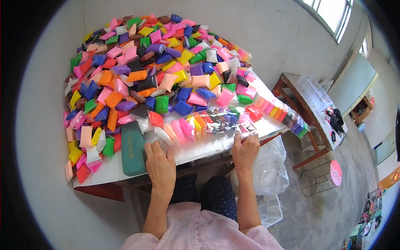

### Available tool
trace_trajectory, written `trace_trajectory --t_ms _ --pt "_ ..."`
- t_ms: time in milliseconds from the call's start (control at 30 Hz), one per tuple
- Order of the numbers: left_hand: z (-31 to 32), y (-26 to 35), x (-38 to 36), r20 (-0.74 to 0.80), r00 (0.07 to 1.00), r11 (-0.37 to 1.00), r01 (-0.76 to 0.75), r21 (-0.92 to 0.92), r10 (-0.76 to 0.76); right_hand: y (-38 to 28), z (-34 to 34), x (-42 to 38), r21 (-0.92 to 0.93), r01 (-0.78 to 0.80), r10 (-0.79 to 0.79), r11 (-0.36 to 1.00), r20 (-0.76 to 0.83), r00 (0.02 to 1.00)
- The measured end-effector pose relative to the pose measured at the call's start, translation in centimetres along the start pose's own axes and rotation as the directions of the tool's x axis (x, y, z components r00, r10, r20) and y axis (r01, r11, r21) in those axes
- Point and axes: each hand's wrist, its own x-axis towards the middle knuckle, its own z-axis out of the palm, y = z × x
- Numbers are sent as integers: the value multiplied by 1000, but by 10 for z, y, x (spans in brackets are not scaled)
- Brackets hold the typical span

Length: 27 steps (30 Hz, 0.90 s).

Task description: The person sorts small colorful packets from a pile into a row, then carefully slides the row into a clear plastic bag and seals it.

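Observation:
A clear plastic bag (216,123) lies at the table's front edge, over a row of small coloured packets in pink, yellow, orange, red and blue. My right hand (245,152) pinches the bag's right end between thumb and fingers. At the row's left end, my left hand (160,164) rests by a white packet (163,136), its fingers bent and apart, nothing visible in them. Left of it is a green box (133,148). Behind both hands rises a large heap of coloured packets (141,75).
Another row of packets (281,113) extends along the table's right side. A clear plastic sack (268,166) hangs right of my knees above a white basket (266,209). Further right stand a wooden table (306,106) and a wire stool with a pink seat (335,173).

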Motion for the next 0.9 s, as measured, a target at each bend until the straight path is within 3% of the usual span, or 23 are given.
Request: trace_trajectory --t_ms 67,267,367,567,667,767,900 --pt "-2 1 0 15 1000 1000 13 -22 -13 -1 -3 2 -8 -5 6 1000 35 999" --pt "-12 10 -2 65 997 997 50 -60 -46 2 -10 7 -233 1 -29 972 -116 993" --pt "-7 6 -2 53 998 999 37 -25 -35 14 -1 15 -261 57 -102 964 -166 981" --pt "-1 4 -1 18 1000 1000 10 15 -10 29 6 36 -227 -45 34 973 -56 998" --pt "2 2 -1 4 1000 999 10 34 -10 25 -1 28 -315 23 -44 949 -61 997" --pt "-1 5 -1 26 999 999 24 28 -25 25 -2 21 -91 70 -57 993 147 988" --pt "-6 4 -2 36 999 1000 -14 -11 15 11 -4 34 202 50 -70 978 94 993"
